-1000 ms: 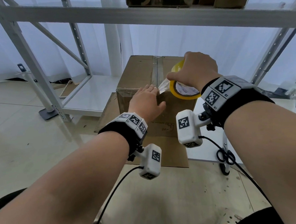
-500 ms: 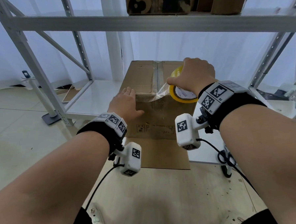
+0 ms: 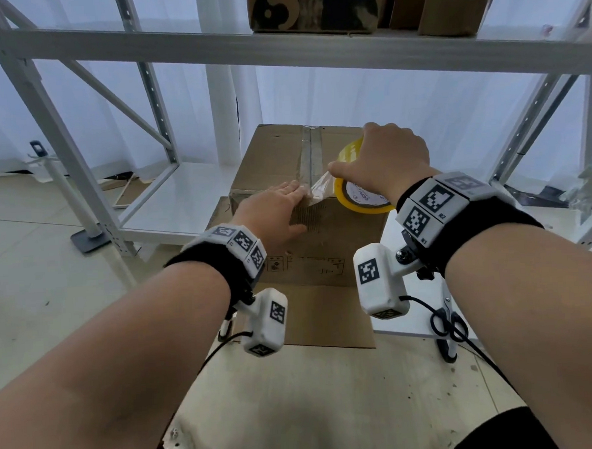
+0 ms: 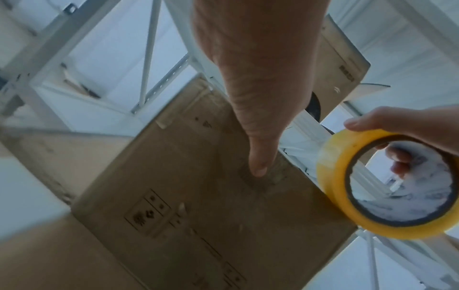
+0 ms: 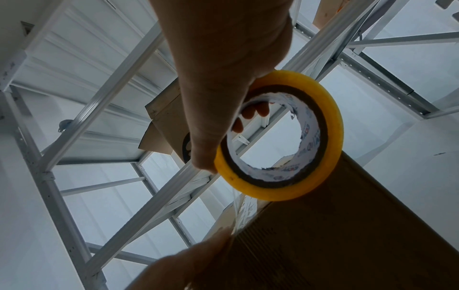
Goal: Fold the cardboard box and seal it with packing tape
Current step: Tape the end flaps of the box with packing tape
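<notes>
A brown cardboard box [image 3: 277, 156] stands closed on the floor, a strip of clear tape running along its top seam. My right hand [image 3: 383, 158] grips a yellow tape roll [image 3: 358, 200] over the box's near right top edge, fingers hooked through the core [image 5: 250, 113]. A short stretch of clear tape [image 3: 320, 188] runs from the roll to the box edge. My left hand [image 3: 273, 208] lies flat over the near top edge, fingers straight, thumb [image 4: 258, 166] pressing the front face [image 4: 198, 196] where the tape comes down.
A white metal shelving rack [image 3: 278, 53] spans above and beside the box, with cardboard boxes [image 3: 314, 7] on its upper shelf. A flat cardboard sheet [image 3: 320, 319] lies under the box. Black-handled scissors [image 3: 445, 326] rest at the right on a low white shelf.
My left hand slid left off the taped edge, then came back onto it. The right hand with the roll stayed over the box's right edge, tape still stretched.
</notes>
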